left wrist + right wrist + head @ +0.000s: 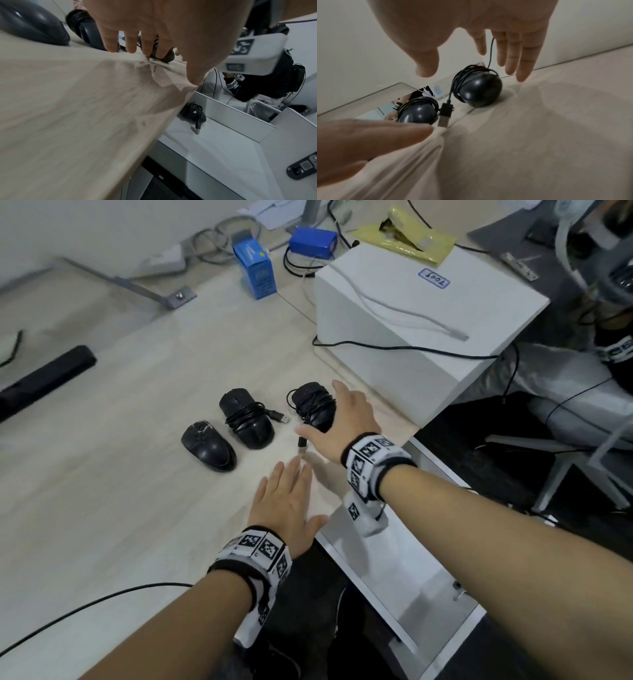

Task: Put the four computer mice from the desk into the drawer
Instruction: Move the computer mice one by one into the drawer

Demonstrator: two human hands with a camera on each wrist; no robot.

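Note:
Three black computer mice lie on the light wooden desk (120, 491): a bare one (209, 445) at the left, a cable-wrapped one (246, 417) in the middle, and another cable-wrapped one (313, 405) at the right. My right hand (337, 419) hovers over the right mouse (477, 89) with thumb and fingers spread, not touching it. That mouse's USB plug (444, 116) lies loose on the desk. My left hand (291, 494) is flat and open near the desk edge. The white drawer (231, 119) stands open below the edge, with a fourth cable-wrapped mouse (193, 113) inside.
A large white box (428, 313) stands just behind the right mouse. A blue carton (255, 268) sits farther back and a black bar (44, 378) lies at the left. A black cable (85, 604) crosses the near desk. Another person sits at the right (609, 354).

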